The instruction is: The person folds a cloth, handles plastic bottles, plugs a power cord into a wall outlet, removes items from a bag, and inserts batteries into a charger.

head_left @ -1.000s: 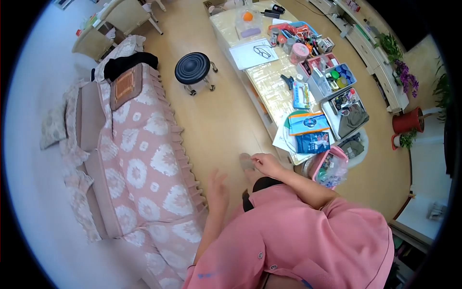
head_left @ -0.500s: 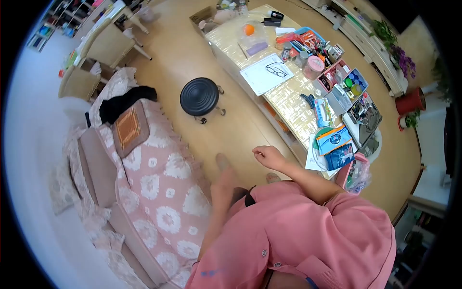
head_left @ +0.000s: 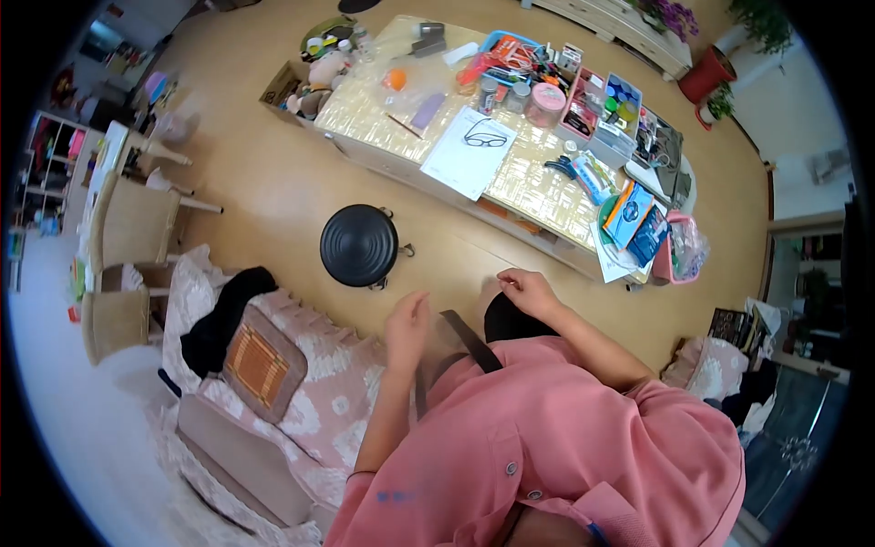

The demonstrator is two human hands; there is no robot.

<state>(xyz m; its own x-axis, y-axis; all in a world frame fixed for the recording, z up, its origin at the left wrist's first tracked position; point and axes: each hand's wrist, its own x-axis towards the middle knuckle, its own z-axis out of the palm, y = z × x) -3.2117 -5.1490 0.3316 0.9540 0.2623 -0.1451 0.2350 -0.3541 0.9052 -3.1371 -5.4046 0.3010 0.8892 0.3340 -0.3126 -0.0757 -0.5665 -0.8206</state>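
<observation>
My left hand (head_left: 407, 325) is raised above the front edge of the sofa cover, its fingers curled together. Whatever it may hold does not show. To the right, over the dark shorts (head_left: 515, 319), my right hand (head_left: 529, 294) has its thumb and fingers pinched together; anything between them is too small to name. A dark strap (head_left: 470, 341) hangs between the two hands, touching neither as far as I can see. Ahead of my left hand stands a round black stool (head_left: 359, 246) on casters.
A long coffee table (head_left: 378, 153) carries paper (head_left: 456, 159), glasses (head_left: 484, 134), an orange (head_left: 396, 79) and crowded boxes. The sofa (head_left: 328, 410) with a mat cushion (head_left: 264, 363) lies left. Chairs (head_left: 137, 214) stand farther left, a pink bin (head_left: 679, 251) at the table's right end.
My view has swung, so the table and stool appear shifted left. My left hand has risen from low beside the sofa; my right hand stays pinched. More of the dark strap shows.
</observation>
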